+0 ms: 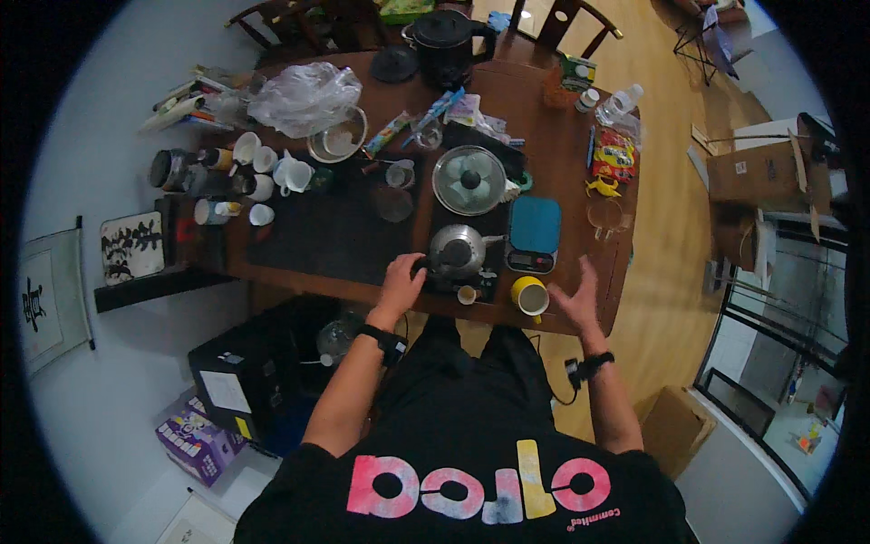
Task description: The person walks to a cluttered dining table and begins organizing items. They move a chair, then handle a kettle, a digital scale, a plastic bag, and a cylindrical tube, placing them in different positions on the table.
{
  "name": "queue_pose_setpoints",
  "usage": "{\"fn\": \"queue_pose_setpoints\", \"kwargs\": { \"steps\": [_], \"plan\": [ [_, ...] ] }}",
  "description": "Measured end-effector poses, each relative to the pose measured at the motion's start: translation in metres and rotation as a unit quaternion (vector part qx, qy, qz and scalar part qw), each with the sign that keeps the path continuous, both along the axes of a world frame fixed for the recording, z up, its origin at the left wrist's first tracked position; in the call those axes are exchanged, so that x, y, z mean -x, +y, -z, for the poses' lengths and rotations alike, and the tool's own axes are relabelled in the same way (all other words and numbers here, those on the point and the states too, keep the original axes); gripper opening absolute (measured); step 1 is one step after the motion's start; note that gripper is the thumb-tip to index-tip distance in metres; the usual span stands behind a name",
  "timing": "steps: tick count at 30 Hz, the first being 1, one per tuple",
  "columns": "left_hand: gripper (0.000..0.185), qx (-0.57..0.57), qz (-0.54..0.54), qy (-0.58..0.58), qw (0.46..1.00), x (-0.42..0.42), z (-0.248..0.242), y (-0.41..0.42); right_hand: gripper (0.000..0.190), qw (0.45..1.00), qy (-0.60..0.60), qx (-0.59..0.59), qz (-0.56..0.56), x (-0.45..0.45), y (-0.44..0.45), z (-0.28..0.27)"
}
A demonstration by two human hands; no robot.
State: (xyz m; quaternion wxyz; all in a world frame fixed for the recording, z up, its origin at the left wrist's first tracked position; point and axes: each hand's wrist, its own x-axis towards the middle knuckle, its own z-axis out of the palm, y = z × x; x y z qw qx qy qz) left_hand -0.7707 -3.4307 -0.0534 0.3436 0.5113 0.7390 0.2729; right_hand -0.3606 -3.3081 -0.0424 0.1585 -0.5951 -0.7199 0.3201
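My left hand (402, 282) is at the black handle of a metal kettle (457, 250), its fingers curled around the handle. The kettle sits on a dark base near the table's front edge, its spout pointing right. My right hand (579, 296) has its fingers apart and holds nothing, just right of a yellow mug (531, 297) with a pale inside. Between kettle and mug, close to the edge, stands a small cup (467, 294). A kitchen scale with a blue top (535, 225) lies behind the mug. Behind the kettle is a round glass lid (469, 179) with a dark knob.
A black pot (445, 44) and a plastic bag (306, 98) are at the table's back. Several white cups (264, 160) and jars (170, 170) stand at the left. A red snack packet (614, 154) and a clear bottle (619, 103) lie at the right.
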Motion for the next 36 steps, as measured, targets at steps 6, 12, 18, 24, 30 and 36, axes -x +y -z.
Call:
{"fn": "queue_pose_setpoints", "kwargs": {
  "steps": [6, 12, 18, 24, 30, 36],
  "plan": [
    [0.035, 0.003, 0.022, -0.016, 1.0, 0.008, 0.0, 0.001, 0.118, 0.988, -0.069, 0.092, -0.1, 0.055, -0.067, -0.02],
    [0.034, 0.018, 0.049, -0.007, 0.999, 0.013, 0.002, 0.004, 0.107, 0.995, -0.079, 0.053, -0.042, 0.069, -0.069, 0.009],
    [0.034, 0.009, 0.062, -0.042, 0.997, 0.017, 0.008, 0.005, 0.082, 0.998, -0.043, 0.041, -0.012, 0.057, -0.06, 0.019],
    [0.037, 0.043, 0.061, -0.033, 0.997, 0.018, 0.005, 0.006, 0.086, 0.997, -0.071, 0.017, 0.034, 0.016, -0.03, 0.003],
    [0.04, 0.05, 0.058, -0.02, 0.997, 0.012, -0.005, 0.01, 0.086, 0.989, -0.116, -0.038, 0.081, -0.041, 0.03, 0.01],
    [0.041, 0.052, 0.053, -0.035, 0.997, -0.001, -0.014, 0.021, 0.085, 0.987, -0.11, -0.05, 0.108, -0.068, 0.074, 0.023]
  ]
}}
